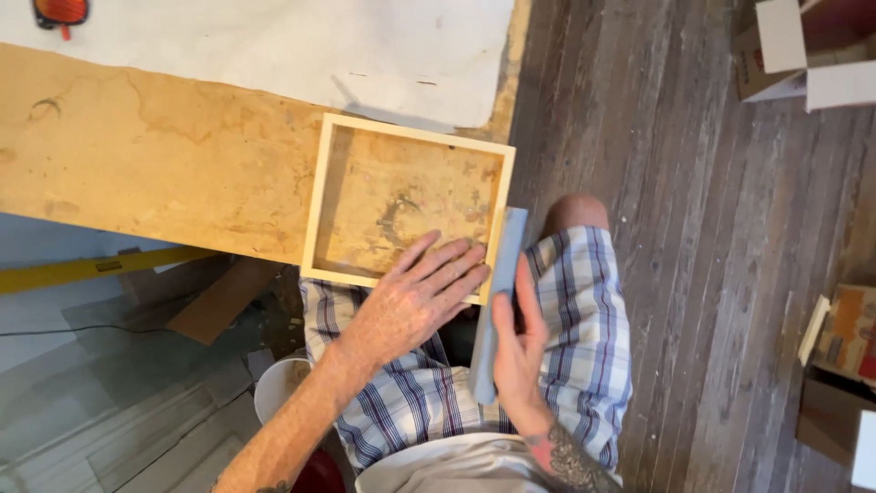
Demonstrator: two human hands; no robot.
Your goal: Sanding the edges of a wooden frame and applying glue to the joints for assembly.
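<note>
Worktop (155,155): bare wood, ochre and stained, edge running across the upper left of the view; far portion covered by a white sheet (274,46). Orange-lensed item (60,11) at the top left corner, partly cut off.

Floor (712,274): dark, weathered planks. Open cardboard boxes (803,55) at upper right; more boxes (844,365) at the right edge. Yellow bar (82,270) below the worktop edge at left, white bucket (278,383) just beneath, partly hidden by the forearm.

Wooden frame (412,132): shallow, roughly square, pale unfinished strips, open middle showing the stained worktop through it. Lying flat at the worktop's near corner, near edge overhanging the lap.

Left hand (415,297): fingers spread wide, pressed flat across the frame's near strip.

Right hand (518,351): closed around a grey-blue sanding block (500,274), long and flat, held on edge against the frame's right side.

Plaid shorts (584,319) below, one bare knee showing.
</note>
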